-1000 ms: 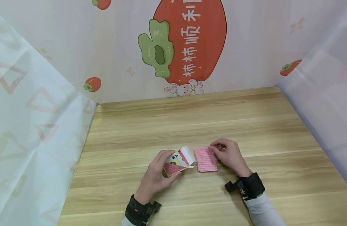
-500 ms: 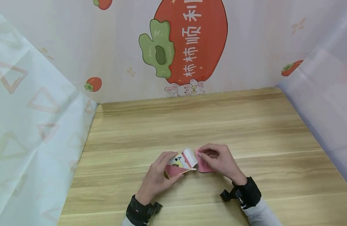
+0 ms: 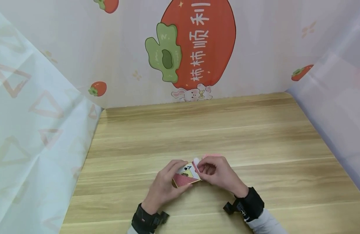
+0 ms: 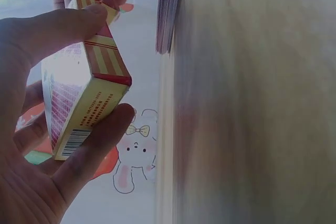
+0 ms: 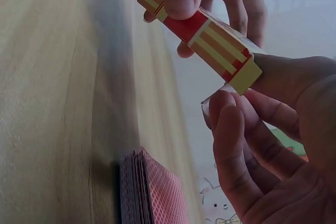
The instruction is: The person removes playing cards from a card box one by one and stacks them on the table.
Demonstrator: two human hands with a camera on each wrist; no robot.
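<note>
A playing card box (image 3: 185,179), printed red with an ace of spades showing, is gripped by my left hand (image 3: 165,185), thumb on one narrow side and fingers on the other. Its barcode end faces the left palm in the left wrist view. My right hand (image 3: 222,174) is at the box's other end, curled fingers at the white top flap (image 3: 196,160); in the right wrist view fingertips touch this flap (image 5: 206,109). Behind the right hand, a deck of red-backed playing cards (image 3: 212,155) lies on the table, mostly hidden in the head view.
The wood-grain table (image 3: 133,136) extends around both hands. A printed cloth (image 3: 256,48) with a big red persimmon stands along the back, and pale sheets (image 3: 36,130) hang at both sides. Black camera bands (image 3: 253,204) wrap both wrists.
My right hand has moved left from the deck across to the box's flap, and now covers most of the deck in the head view. My left hand with the box has shifted slightly.
</note>
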